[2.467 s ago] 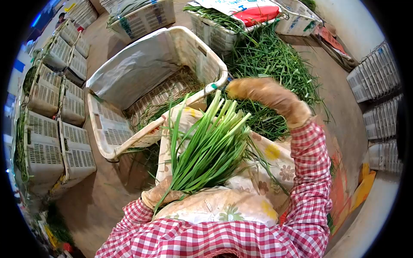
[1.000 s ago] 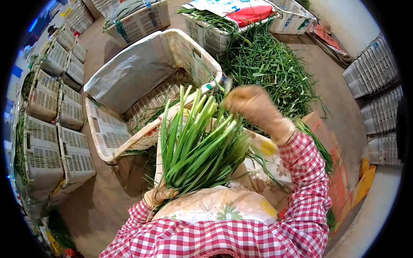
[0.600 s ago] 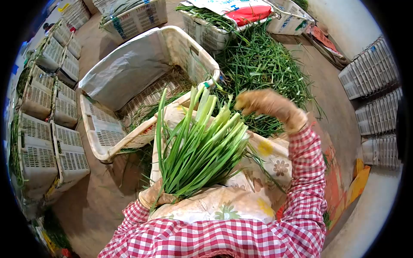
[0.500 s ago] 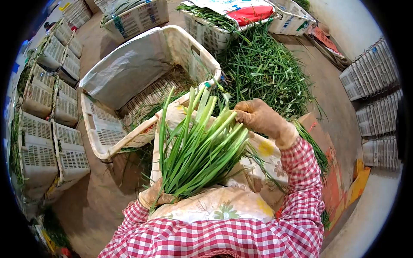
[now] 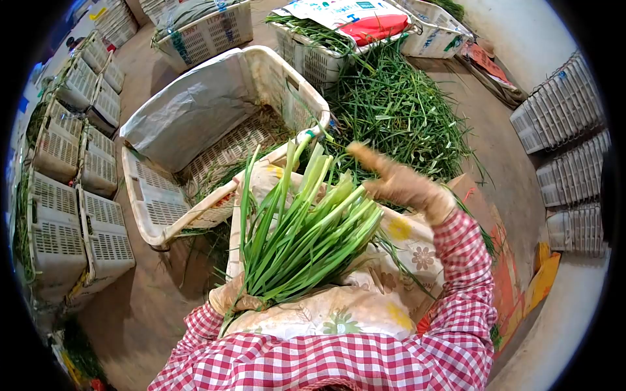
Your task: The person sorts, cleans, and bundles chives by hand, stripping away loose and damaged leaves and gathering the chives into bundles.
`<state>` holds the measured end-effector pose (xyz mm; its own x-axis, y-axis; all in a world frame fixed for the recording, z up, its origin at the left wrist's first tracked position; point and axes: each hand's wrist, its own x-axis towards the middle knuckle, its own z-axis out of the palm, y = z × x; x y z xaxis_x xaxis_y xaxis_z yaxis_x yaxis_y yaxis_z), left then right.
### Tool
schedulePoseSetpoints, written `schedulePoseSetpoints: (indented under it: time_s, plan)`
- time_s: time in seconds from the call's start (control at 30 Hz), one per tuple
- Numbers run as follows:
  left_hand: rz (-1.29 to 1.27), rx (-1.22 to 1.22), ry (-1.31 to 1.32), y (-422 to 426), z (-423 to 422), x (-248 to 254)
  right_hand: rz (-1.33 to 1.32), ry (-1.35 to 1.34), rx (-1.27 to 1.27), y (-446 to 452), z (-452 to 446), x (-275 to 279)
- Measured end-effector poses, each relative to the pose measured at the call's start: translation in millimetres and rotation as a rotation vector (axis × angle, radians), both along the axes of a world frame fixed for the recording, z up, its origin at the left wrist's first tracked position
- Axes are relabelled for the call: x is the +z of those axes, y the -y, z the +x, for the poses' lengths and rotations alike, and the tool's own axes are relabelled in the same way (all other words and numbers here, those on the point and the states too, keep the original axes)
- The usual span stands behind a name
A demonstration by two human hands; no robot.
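Note:
A loose bunch of Chinese chives, with long flat green leaves and pale stem ends, lies fanned over the flowered cloth on my lap. My left hand, in a tan glove, is closed around the leaf ends at the lower left; its fingers are partly hidden under the leaves. Just right of the pale stem ends is my gloved right hand, slightly blurred, its fingers apart and nothing in them. Beyond it, a large heap of chives spreads over the floor.
A white plastic crate, lined on one side and holding leaf scraps, tilts open ahead on the left. Rows of crates stand along the left, and stacked crates lean by the right wall. A filled crate stands behind the heap.
My right hand has let go of the stem ends and opened, its fingers lifting away from the bunch. My left hand keeps its hold at nearly the same spot.

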<state>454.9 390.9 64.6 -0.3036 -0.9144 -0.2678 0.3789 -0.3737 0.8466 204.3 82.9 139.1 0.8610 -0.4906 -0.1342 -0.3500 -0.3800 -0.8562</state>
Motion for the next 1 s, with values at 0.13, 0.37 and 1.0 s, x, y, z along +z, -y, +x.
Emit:
schedulePoseSetpoints:
  time_s: [0.13, 0.37, 1.0]
  plan:
    - [-0.027, 0.016, 0.009, 1, 0, -9, 0.253, -0.035, -0.109, -40, 8, 25]
    - [-0.453, 0.144, 0.389, -18, 17, -69, 0.240, 0.436, -0.764, 32, -38, 40]
    - [0.085, 0.601, -0.447, 20, -11, -9, 0.189, 0.068, -0.531, -77, -26, -16]
